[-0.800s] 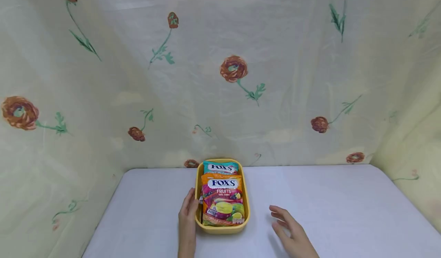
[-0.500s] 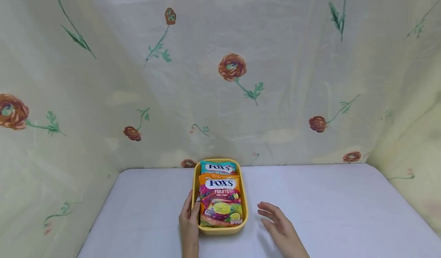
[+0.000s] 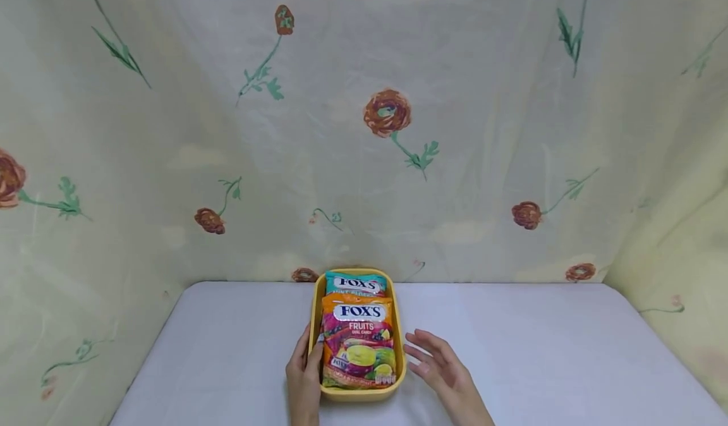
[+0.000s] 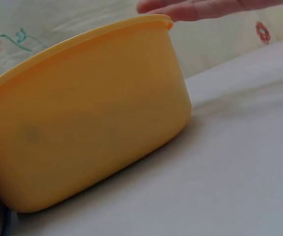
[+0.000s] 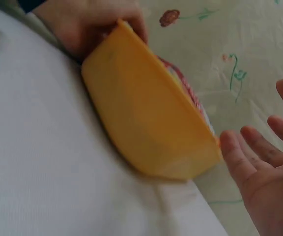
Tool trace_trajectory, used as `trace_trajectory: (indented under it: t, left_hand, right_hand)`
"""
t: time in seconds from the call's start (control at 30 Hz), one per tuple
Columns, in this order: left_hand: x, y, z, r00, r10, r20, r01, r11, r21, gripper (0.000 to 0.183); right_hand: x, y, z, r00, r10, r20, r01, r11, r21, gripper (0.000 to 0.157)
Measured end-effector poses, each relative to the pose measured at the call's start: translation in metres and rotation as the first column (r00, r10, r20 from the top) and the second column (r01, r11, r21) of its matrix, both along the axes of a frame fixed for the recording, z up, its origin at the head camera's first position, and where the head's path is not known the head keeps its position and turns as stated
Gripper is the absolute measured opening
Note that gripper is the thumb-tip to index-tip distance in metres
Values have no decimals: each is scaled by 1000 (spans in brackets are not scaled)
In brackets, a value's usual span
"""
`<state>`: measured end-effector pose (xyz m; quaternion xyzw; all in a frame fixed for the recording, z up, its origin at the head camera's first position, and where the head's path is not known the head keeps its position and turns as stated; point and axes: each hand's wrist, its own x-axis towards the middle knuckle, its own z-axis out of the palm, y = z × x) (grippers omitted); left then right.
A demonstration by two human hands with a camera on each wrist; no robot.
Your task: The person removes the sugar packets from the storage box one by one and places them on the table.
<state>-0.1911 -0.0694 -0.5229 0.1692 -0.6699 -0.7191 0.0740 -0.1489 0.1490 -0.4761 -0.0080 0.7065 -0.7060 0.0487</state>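
Note:
A yellow plastic tub (image 3: 352,397) stands on the white table, holding a Fox's Fruits candy bag (image 3: 359,340) in orange and pink. Behind that bag, a teal Fox's bag (image 3: 348,292) shows its upper part. My left hand (image 3: 303,375) grips the tub's left side, thumb over the rim and fingers along the outside. To the right, my right hand (image 3: 443,370) is held with its fingers spread loosely and fingertips close to the tub's right rim, nothing in its grasp. In the right wrist view, the tub's wall (image 5: 141,108) lies between both hands.
White cloth covers the table (image 3: 512,344), which extends to both sides of the tub. A pale curtain (image 3: 455,97) with red flowers hangs right behind the table's back edge and along both sides.
My right hand has moved left, up to the tub's right side. My left thumb has come over the left rim. The head view has shifted slightly.

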Motion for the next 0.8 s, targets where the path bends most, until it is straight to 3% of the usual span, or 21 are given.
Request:
trace_trajectory:
  t: [0.17,0.4,0.6,0.8]
  left_hand:
    - [0,-1,1,1000,18,4,-18,1000,16,51]
    - [-1,0,0,999,-8,51,6,999,34,51]
    - [-2,0,-1,998,-6,70,2,998,66,52]
    - [-3,-3,0,995,-20,101,11,996,84,58]
  right_hand:
    - [-1,-12,14,990,102,94,-101,995,-21,54]
    - [1,-25,26,977,185,101,-171,976,-135,58]
    - [-2,-38,33,983,174,63,-164,976,-144,59]
    - [-11,-51,35,983,131,131,-115,986,-120,53]
